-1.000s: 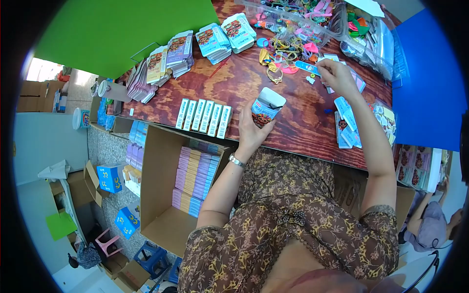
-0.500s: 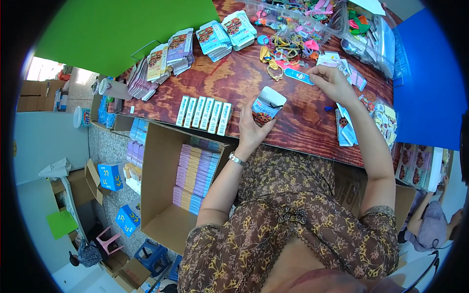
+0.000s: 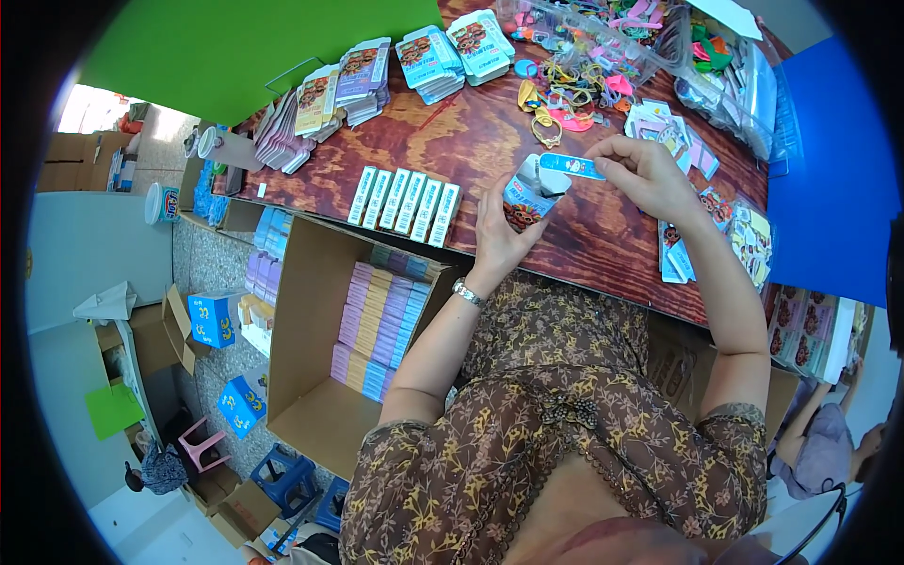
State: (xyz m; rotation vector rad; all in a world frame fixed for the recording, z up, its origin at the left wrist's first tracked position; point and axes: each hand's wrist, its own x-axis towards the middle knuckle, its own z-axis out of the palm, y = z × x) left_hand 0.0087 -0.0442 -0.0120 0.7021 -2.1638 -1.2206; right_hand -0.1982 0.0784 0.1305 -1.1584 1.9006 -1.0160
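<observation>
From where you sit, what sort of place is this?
Probably a small packing workshop: flattened printed cartons and colourful trinkets lie on the wooden table, and a large cardboard box beside it holds stacked pastel packs.

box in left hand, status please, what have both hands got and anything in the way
Left hand gripping box, top open. Right hand pinching blue strip, free end at box's opening. No obstruction visible between them.

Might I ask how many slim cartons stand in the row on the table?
6 slim cartons, side by side at the edge of the table, left of the left hand; none seems hidden.
</observation>
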